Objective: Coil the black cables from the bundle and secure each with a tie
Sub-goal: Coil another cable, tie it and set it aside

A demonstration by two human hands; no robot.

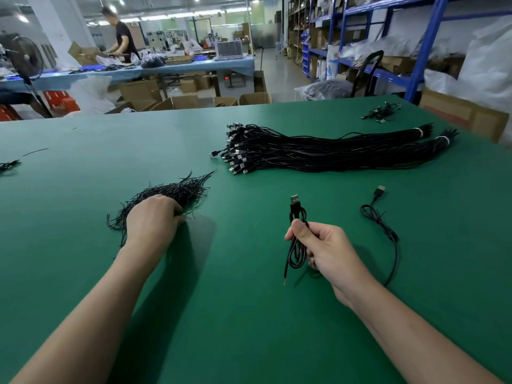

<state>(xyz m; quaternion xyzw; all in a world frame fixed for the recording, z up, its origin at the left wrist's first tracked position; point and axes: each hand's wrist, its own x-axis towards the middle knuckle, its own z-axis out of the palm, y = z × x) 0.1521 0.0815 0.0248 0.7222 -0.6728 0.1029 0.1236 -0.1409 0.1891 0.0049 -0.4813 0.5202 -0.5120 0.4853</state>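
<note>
My right hand point(325, 249) grips a coiled black USB cable point(296, 212) upright above the green table point(249, 314); its plug points up and a bare wire end hangs below my fist. My left hand point(153, 220) rests on a heap of short black wire ties point(177, 191), fingers curled into the heap at its near edge. Whether the fingers pinch a tie is hidden. The large bundle of black USB cables point(327, 152) lies further back, bound with white bands at its right end.
A loose, partly looped black cable point(381, 220) lies on the table to the right of my right hand. A few coiled cables point(381, 113) sit at the far right edge. Cardboard boxes, blue shelving and a person at a distant bench stand beyond the table.
</note>
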